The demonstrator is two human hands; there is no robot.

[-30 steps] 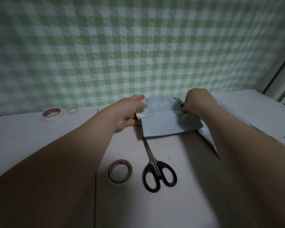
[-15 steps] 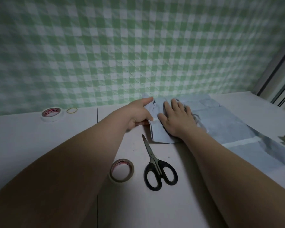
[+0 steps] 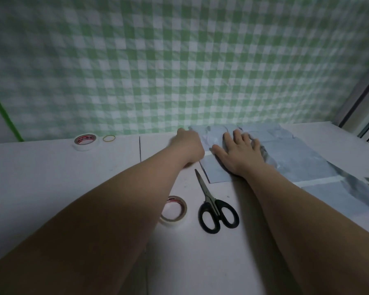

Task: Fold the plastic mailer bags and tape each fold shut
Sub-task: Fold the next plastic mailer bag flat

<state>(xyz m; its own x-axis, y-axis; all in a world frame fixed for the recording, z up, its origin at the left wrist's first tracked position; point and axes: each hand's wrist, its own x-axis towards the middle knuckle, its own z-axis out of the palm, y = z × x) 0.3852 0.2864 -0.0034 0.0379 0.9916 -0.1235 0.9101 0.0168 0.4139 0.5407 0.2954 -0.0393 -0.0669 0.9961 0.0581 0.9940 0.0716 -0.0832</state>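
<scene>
Scissors (image 3: 208, 196) lie at six o'clock of the folded mailer bag (image 3: 218, 173); right hand (image 3: 237, 154) presses it flat, fingers (image 3: 236, 136) spread; left hand (image 3: 189, 145) sits at nine o'clock, grasp indiscernible.

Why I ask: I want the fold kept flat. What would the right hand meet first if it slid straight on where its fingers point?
The right hand lies flat on the mailer bag, fingers pointing away. It would first ride over the bag's rumpled far part, then likely the checked wall; depth unclear.
</scene>
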